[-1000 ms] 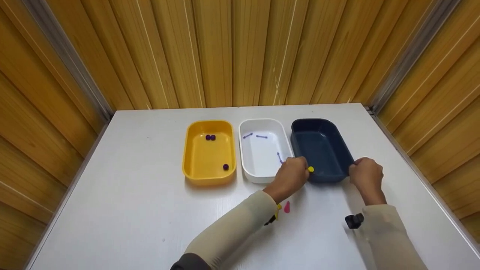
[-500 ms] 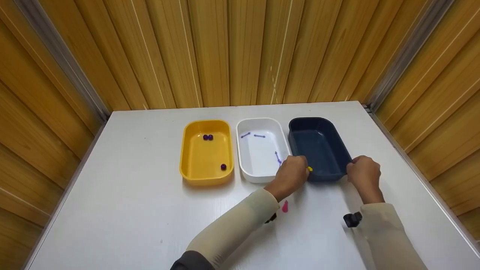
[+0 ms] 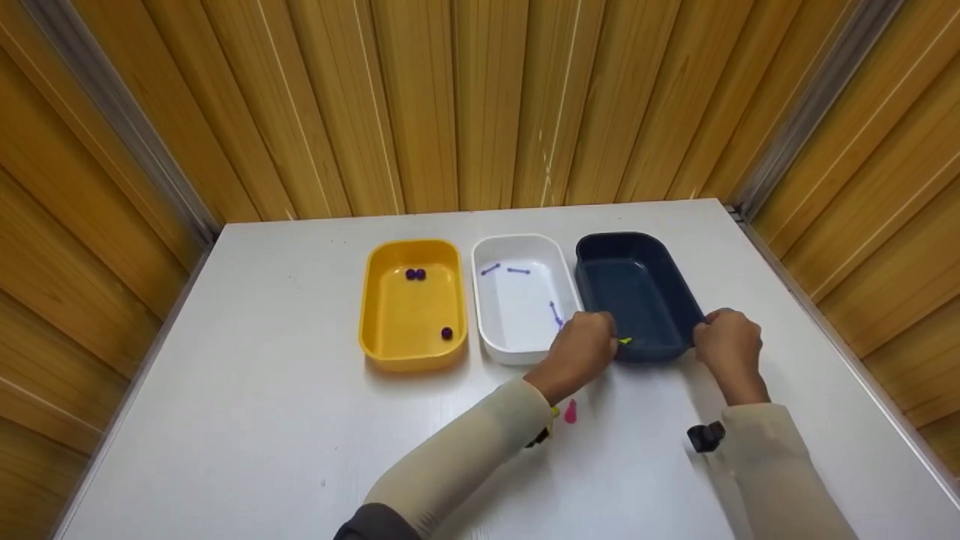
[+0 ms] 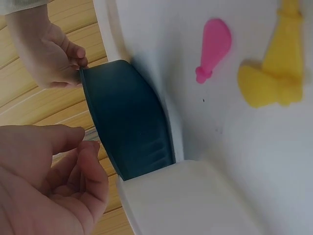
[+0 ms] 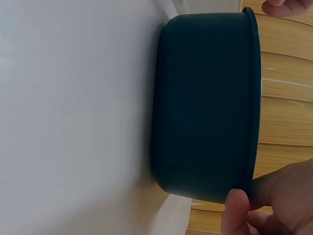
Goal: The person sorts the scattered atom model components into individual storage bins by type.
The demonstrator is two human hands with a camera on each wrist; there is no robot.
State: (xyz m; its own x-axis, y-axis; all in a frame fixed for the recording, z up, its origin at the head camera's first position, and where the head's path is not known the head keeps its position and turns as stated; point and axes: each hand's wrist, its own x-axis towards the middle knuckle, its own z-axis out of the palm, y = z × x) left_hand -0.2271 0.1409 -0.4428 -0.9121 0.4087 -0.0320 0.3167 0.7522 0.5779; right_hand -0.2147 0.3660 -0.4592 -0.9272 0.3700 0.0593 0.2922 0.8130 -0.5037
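Observation:
My left hand (image 3: 582, 346) is over the near left corner of the dark blue bin (image 3: 641, 300). A small yellow piece (image 3: 625, 341) pokes out from its pinched fingertips; most of it is hidden, so its kind is unclear. In the left wrist view, thumb and index finger meet beside the bin's rim. My right hand (image 3: 727, 352) pinches that bin's rim at the near right corner, thumb on the outer wall in the right wrist view. On the table under my left forearm lie a pink pear-shaped piece (image 4: 214, 46) with a small knob and a yellow plastic piece (image 4: 283, 58).
Left of the blue bin stands a white bin (image 3: 517, 315) with several thin purple sticks (image 3: 518, 271). Further left, a yellow bin (image 3: 412, 315) holds three dark purple balls (image 3: 447, 333). All stand on a white table (image 3: 247, 375) with wood-patterned walls (image 3: 487, 105) around it.
The yellow tip at my left fingers has turned from a round face to a thin sliver. Both hands stay almost in place; the head view has shifted slightly.

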